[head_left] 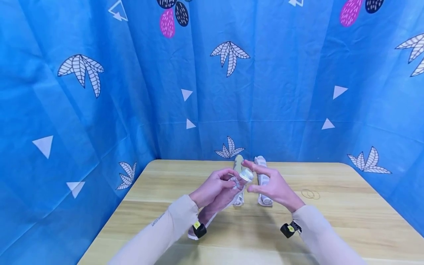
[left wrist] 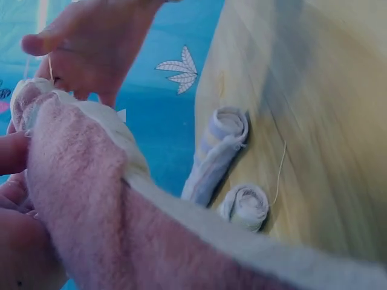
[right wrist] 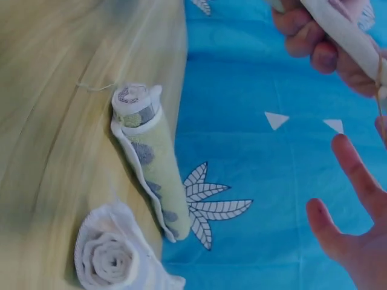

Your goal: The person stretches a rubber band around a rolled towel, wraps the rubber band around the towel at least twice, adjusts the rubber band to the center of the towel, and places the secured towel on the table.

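Observation:
My left hand (head_left: 213, 187) grips a pink towel (left wrist: 84, 175) with white edging near its upper end, its body slanting down toward the table's front. At that end the towel is rolled; how tightly the rest is rolled is hard to tell. A thin rubber band (left wrist: 51, 67) runs between the towel's end and the fingers of my right hand (head_left: 275, 185). That hand is just right of the towel's end, fingers spread and mostly straight. In the right wrist view the left fingers (right wrist: 325, 54) curl round the towel's white edge.
Two rolled towels lie behind the hands: a green one with grey spots (right wrist: 158, 175) and a white-grey striped one (head_left: 264, 178). Loose rubber bands (head_left: 308, 194) lie on the wooden table (head_left: 357, 221) to the right. A blue patterned curtain (head_left: 275, 92) encloses the table's back and sides.

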Action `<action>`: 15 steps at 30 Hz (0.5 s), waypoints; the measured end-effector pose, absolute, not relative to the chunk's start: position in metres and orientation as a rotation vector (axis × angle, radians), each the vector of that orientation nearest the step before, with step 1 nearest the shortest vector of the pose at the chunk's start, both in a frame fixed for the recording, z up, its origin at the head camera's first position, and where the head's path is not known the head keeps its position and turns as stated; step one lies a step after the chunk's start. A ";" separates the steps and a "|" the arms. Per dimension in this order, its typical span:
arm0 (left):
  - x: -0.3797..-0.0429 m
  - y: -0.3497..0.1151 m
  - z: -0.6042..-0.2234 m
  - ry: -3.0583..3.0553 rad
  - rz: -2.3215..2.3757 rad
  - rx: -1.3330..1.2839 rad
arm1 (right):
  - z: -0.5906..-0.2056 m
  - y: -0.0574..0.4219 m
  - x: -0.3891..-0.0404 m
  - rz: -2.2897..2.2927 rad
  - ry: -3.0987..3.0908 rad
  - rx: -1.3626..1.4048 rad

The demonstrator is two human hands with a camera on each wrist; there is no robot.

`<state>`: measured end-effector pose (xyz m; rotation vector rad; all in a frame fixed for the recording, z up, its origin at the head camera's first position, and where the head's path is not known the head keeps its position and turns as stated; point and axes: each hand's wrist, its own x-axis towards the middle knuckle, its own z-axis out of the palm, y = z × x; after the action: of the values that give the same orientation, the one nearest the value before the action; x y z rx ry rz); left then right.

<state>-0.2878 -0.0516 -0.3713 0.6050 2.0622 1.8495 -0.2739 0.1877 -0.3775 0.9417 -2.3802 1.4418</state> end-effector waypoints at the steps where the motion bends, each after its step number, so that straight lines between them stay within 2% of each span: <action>1: -0.288 -0.051 -0.371 2.082 1.831 0.618 | -0.377 0.187 -0.273 1.395 -2.383 0.949; 10: -0.286 -0.046 -0.370 2.150 1.729 0.622 | -0.367 0.180 -0.269 0.791 -2.453 0.904; 15: -0.284 -0.044 -0.370 2.136 1.744 0.595 | -0.363 0.173 -0.266 0.627 -2.498 0.919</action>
<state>-0.2836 -0.0443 -0.3699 0.5954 2.1356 1.7443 -0.2665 0.1732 -0.3631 0.9193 -2.4979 0.6273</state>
